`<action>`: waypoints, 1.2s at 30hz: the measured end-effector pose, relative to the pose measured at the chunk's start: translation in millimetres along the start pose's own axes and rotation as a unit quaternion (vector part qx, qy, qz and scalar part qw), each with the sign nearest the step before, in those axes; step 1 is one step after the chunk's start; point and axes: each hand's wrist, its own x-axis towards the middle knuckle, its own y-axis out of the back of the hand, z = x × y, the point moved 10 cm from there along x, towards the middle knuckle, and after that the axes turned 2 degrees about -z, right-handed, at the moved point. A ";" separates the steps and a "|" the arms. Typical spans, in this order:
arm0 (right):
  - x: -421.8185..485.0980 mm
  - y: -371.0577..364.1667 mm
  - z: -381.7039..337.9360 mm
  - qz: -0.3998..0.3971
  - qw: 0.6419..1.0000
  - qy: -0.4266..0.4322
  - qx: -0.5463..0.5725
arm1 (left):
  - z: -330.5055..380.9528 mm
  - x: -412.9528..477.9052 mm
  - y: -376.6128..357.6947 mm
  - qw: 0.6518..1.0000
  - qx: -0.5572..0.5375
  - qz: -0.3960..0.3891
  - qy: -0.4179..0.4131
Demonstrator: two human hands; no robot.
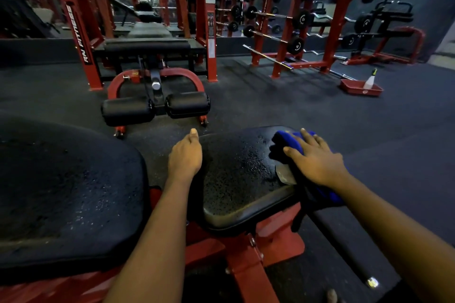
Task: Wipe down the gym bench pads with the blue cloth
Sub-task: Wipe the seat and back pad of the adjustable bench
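Hiding the middle of the blue cloth (288, 140), the right hand (317, 160) lies flat on it with fingers straight and spread, pressing it onto the far right corner of the seat pad (236, 174). Only the two ends of the cloth show: a bunched blue and black end beyond the fingertips, and a darker end that hangs off the pad's right edge below the wrist. A grey tag (284, 174) sticks out from under the palm onto the pad.

The left hand (186, 155) sits at the left edge of the seat pad, back upward and thumb stretched forward. Its fingers drop out of sight into the gap beside the pad, so I cannot tell whether they grip the edge or hang loose.

The cloth's long axis runs near to far along the right edge of the seat pad, with its bunched end pointing away from the person. The pad itself is longer near to far, with its narrower rounded end on the far side, and fine droplets speckle its top.

Left of the seat pad, the larger back pad (61, 192) is cut off by the picture's edge. The red frame (278, 241) shows below the seat pad, partly behind both forearms. A black bar (344, 251) slants away from the pad's near right corner.

Well beyond the seat pad stands another bench with two roller pads (155, 108). Far to its right, a spray bottle (369, 80) stands in a red tray (357, 90) on the floor. The racks behind are dim and blurred.
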 end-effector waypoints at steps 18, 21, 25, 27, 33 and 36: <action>94.4 -3.4 -31.2 -0.090 0.992 0.085 -0.017 | -6.4 4.0 0.1 0.999 -0.013 0.027 0.028; 112.2 -6.8 -54.9 -0.089 0.988 0.116 -0.041 | -6.3 4.1 -0.3 0.999 -0.021 0.028 0.027; 75.7 -5.9 -62.0 -0.071 0.962 0.254 -0.066 | -10.4 4.8 -0.3 0.998 -0.033 0.039 0.032; 72.2 -6.6 -52.5 -0.087 0.953 0.287 -0.037 | -11.1 6.8 -0.5 0.998 -0.031 0.038 0.033; 122.3 -13.7 -83.4 -0.100 0.974 0.196 -0.060 | -6.5 -10.4 12.3 0.993 -0.057 0.090 0.044; 95.8 -9.5 -96.4 -0.087 0.954 0.278 -0.069 | -14.2 -41.4 14.5 0.991 -0.072 0.101 0.058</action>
